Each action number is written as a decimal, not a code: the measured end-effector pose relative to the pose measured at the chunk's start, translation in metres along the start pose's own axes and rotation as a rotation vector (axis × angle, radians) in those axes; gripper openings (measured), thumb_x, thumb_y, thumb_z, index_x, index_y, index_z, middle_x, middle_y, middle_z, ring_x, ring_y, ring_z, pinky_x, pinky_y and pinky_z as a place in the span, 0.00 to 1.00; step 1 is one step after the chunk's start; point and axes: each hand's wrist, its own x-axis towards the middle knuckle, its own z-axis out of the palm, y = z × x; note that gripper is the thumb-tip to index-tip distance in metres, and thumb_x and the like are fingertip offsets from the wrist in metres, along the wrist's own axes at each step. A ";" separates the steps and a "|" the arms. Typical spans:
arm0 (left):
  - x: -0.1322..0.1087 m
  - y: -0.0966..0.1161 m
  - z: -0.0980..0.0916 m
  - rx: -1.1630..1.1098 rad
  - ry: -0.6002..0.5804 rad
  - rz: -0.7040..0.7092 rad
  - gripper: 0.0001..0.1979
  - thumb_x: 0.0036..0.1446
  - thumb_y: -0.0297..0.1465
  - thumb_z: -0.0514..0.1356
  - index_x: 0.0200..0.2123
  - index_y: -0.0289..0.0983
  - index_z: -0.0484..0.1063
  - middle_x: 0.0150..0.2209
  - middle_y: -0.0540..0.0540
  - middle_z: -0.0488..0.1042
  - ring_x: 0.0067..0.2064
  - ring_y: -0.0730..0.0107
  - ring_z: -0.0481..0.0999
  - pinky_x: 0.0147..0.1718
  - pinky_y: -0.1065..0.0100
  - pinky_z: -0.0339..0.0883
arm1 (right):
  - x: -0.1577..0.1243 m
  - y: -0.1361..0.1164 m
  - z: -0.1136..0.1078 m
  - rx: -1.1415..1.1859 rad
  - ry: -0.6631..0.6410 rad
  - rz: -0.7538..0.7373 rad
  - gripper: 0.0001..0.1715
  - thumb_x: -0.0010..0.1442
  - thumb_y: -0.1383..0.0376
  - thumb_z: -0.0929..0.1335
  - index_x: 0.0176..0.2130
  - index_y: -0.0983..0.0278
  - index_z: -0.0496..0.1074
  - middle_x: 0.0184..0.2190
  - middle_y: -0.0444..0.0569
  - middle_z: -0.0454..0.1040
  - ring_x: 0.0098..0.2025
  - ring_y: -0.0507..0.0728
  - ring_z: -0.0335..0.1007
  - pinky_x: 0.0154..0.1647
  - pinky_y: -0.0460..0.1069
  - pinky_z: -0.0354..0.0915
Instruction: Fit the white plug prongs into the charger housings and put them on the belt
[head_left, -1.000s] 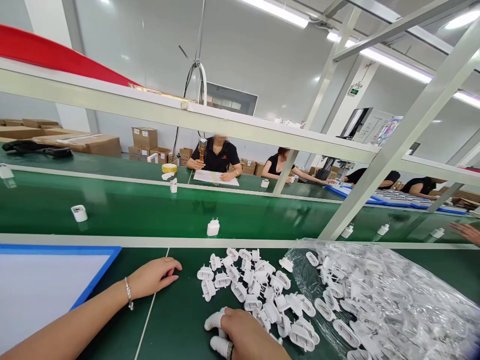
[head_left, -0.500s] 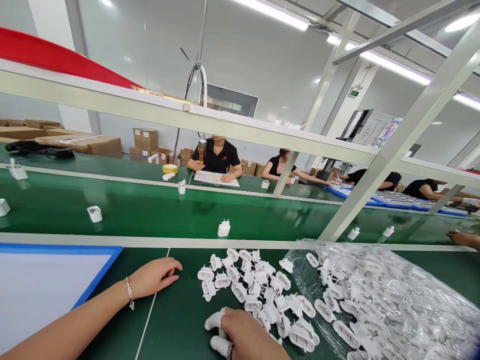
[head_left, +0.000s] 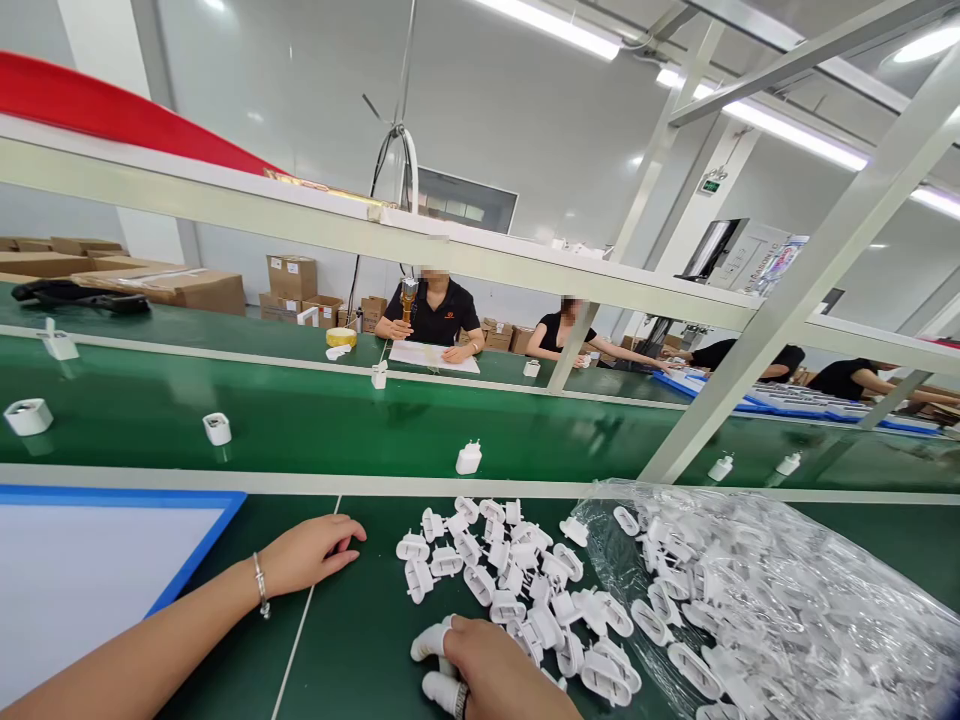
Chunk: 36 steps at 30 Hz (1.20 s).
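Observation:
My left hand rests on the green table, palm down, its fingers loosely bent and its thumb apart, with nothing visible in it. A bracelet circles that wrist. Lower down, my right hand lies beside a heap of white plastic plug parts. White covers sit on its fingertips, which are bent with a gap between them; nothing shows in the grip, though part of the hand is cut off by the bottom edge. Many heap pieces have an oval rim and two pins.
A clear plastic bag of similar parts lies at right. Beyond the table's rail runs a green conveyor belt carrying white charger plugs. A blue-framed white board is at left. A slanted metal post crosses the right; co-workers sit opposite.
The charger plugs on the belt have shifted to the right. Both my hands and the heap stay where they were.

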 end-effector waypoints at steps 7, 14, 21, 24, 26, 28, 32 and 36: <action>0.000 0.002 -0.001 0.011 -0.015 -0.007 0.18 0.59 0.40 0.47 0.40 0.38 0.72 0.28 0.47 0.70 0.30 0.64 0.71 0.27 0.69 0.61 | -0.001 -0.002 -0.003 0.007 -0.003 0.000 0.24 0.60 0.63 0.66 0.56 0.52 0.67 0.46 0.49 0.71 0.41 0.60 0.70 0.42 0.49 0.64; 0.000 0.001 0.000 0.022 -0.015 -0.007 0.19 0.59 0.42 0.46 0.41 0.38 0.71 0.29 0.46 0.70 0.30 0.64 0.71 0.28 0.70 0.61 | -0.006 -0.012 -0.011 0.048 -0.017 0.044 0.24 0.61 0.65 0.66 0.56 0.53 0.67 0.47 0.50 0.71 0.42 0.60 0.69 0.43 0.50 0.63; -0.001 0.003 -0.001 0.028 -0.029 -0.019 0.19 0.59 0.43 0.46 0.41 0.39 0.71 0.29 0.46 0.70 0.31 0.65 0.71 0.29 0.70 0.61 | -0.007 -0.004 -0.004 0.063 0.027 0.021 0.24 0.60 0.63 0.67 0.56 0.53 0.68 0.46 0.49 0.71 0.42 0.59 0.70 0.43 0.47 0.63; 0.000 0.003 -0.001 0.021 -0.015 -0.020 0.19 0.60 0.44 0.46 0.41 0.39 0.71 0.29 0.47 0.70 0.31 0.65 0.71 0.29 0.70 0.61 | -0.008 -0.001 0.000 0.093 0.055 0.013 0.23 0.60 0.63 0.68 0.55 0.54 0.69 0.48 0.49 0.71 0.45 0.59 0.69 0.46 0.46 0.62; 0.000 0.002 0.000 0.016 -0.015 -0.019 0.19 0.60 0.44 0.47 0.41 0.39 0.71 0.29 0.47 0.70 0.31 0.65 0.71 0.29 0.70 0.61 | -0.008 -0.001 0.001 0.104 0.064 0.013 0.23 0.59 0.63 0.68 0.55 0.53 0.69 0.48 0.49 0.71 0.45 0.59 0.70 0.46 0.46 0.62; 0.000 0.002 0.000 0.014 -0.019 -0.019 0.19 0.60 0.43 0.47 0.41 0.39 0.71 0.29 0.47 0.70 0.30 0.65 0.71 0.29 0.70 0.61 | -0.007 -0.002 0.001 0.102 0.065 0.012 0.23 0.59 0.63 0.67 0.54 0.53 0.69 0.48 0.49 0.71 0.44 0.59 0.70 0.45 0.47 0.63; -0.001 0.002 0.000 0.011 -0.027 -0.025 0.18 0.60 0.41 0.47 0.41 0.39 0.70 0.29 0.47 0.70 0.30 0.65 0.71 0.29 0.69 0.61 | -0.002 -0.003 0.001 0.043 0.062 -0.009 0.23 0.58 0.63 0.68 0.54 0.52 0.69 0.43 0.49 0.72 0.41 0.61 0.70 0.41 0.49 0.63; -0.001 0.002 0.000 0.009 -0.017 -0.025 0.17 0.61 0.42 0.48 0.41 0.39 0.70 0.29 0.48 0.70 0.30 0.65 0.71 0.29 0.69 0.61 | -0.010 0.010 -0.006 0.052 0.118 -0.088 0.19 0.56 0.65 0.68 0.48 0.54 0.72 0.39 0.47 0.72 0.38 0.58 0.69 0.40 0.48 0.62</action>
